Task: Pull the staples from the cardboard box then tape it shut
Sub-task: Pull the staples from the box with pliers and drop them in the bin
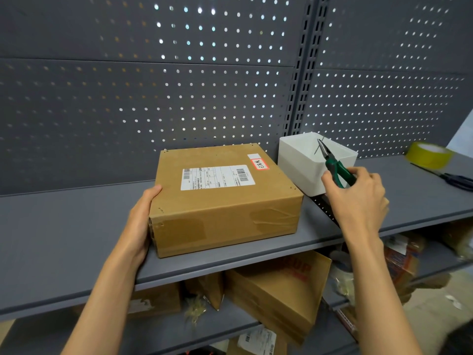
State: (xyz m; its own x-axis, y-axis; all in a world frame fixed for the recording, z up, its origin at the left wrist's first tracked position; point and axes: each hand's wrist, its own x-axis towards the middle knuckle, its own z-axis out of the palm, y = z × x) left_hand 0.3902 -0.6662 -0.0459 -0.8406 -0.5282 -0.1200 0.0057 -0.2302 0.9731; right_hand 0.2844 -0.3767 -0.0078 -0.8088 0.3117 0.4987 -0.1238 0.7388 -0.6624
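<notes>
The cardboard box (pixel 225 198) lies flat on the grey shelf (pixel 64 226), its left end steadied by the left hand (pixel 142 221), fingers curled over the top edge. The right hand (pixel 358 198) grips green-handled pliers (pixel 335 165), whose long axis points up and away, the tips pinching a staple (pixel 320 146) over the white bin (pixel 302 167). The box sits left of the pliers; the tape roll (pixel 428 155) and scissors (pixel 455 179) lie to the right, nearer the right hand.

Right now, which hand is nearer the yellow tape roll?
Right. The right hand holds green-handled pliers over the white plastic bin, left of the yellow tape roll. The left hand grips the brown cardboard box, farther left.
</notes>
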